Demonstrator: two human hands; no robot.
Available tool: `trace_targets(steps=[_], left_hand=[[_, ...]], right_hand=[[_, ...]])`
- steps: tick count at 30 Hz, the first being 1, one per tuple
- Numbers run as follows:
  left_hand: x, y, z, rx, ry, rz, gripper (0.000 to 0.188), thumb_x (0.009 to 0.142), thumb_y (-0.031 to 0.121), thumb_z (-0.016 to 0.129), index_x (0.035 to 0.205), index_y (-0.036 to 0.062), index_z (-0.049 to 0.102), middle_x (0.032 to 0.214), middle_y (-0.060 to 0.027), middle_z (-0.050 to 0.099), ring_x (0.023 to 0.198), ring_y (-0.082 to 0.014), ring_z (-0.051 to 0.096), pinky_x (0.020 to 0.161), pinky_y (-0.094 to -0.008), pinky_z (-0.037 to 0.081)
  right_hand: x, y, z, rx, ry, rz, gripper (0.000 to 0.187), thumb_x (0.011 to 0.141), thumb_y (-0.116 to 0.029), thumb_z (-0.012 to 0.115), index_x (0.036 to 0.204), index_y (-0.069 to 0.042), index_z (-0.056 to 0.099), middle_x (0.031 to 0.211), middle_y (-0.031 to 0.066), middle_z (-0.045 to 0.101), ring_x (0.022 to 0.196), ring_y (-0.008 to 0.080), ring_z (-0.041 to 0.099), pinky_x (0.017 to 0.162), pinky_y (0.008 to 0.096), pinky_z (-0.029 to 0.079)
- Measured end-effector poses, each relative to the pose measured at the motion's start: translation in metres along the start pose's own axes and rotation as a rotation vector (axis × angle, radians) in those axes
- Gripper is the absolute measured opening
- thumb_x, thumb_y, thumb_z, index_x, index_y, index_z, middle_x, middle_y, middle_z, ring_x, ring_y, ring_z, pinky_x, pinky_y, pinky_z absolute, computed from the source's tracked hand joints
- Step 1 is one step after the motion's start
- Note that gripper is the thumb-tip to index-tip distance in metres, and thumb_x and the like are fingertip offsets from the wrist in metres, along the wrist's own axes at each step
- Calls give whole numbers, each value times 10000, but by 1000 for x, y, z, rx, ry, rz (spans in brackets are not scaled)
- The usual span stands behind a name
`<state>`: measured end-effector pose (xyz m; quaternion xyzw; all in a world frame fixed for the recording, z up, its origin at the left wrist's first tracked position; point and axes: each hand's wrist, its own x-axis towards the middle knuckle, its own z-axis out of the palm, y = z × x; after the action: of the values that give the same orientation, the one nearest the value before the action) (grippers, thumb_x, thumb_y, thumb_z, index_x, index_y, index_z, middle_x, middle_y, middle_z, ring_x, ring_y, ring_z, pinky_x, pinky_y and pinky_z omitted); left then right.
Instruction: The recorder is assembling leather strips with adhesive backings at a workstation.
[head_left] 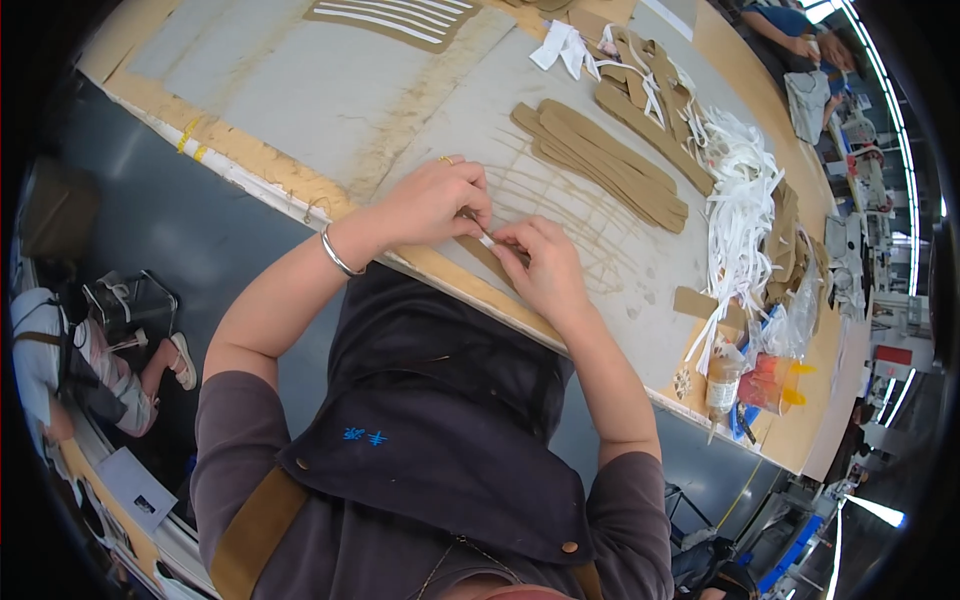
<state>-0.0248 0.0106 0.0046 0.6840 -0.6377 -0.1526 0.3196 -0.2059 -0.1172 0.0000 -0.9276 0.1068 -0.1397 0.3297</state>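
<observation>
At the near edge of the table, both my hands pinch a brown fabric strip (486, 254) with a small piece of white tape (487, 240) showing between the fingertips. My left hand (440, 203) is closed on the strip's far-left end, thumb and fingers pressed together. From the right, my right hand (547, 265) pinches close beside the white piece. The fingers cover much of the strip. Just beyond my hands lies a fanned stack of brown fabric strips (610, 165).
A tangled heap of white tapes (738, 190) lies right of the stack, near more brown pieces (650, 80). A clear bottle (722, 388) and a red container (770, 383) stand at the right corner. A brown panel with white stripes (395, 18) lies at the far left. People sit nearby.
</observation>
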Motion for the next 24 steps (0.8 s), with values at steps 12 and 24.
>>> trace_targets(steps=[12, 24], left_hand=[[-14, -15, -3, 91, 30, 172, 150, 742, 109, 740, 883, 158, 759, 924, 26, 636, 910, -206, 568, 830, -323, 470], [-49, 18, 19, 519, 201, -19, 476, 801, 181, 692, 1239, 24, 592, 1273, -89, 559, 1225, -257, 532, 998, -375, 428]], right_hand=[[-13, -1, 5, -233, 107, -175, 159, 799, -107, 726, 957, -111, 707, 839, 44, 583, 811, 244, 618, 666, 365, 525], [24, -9, 37, -327, 235, -248, 171, 798, -112, 743, 967, -122, 719, 867, 44, 595, 781, 233, 612, 624, 354, 512]])
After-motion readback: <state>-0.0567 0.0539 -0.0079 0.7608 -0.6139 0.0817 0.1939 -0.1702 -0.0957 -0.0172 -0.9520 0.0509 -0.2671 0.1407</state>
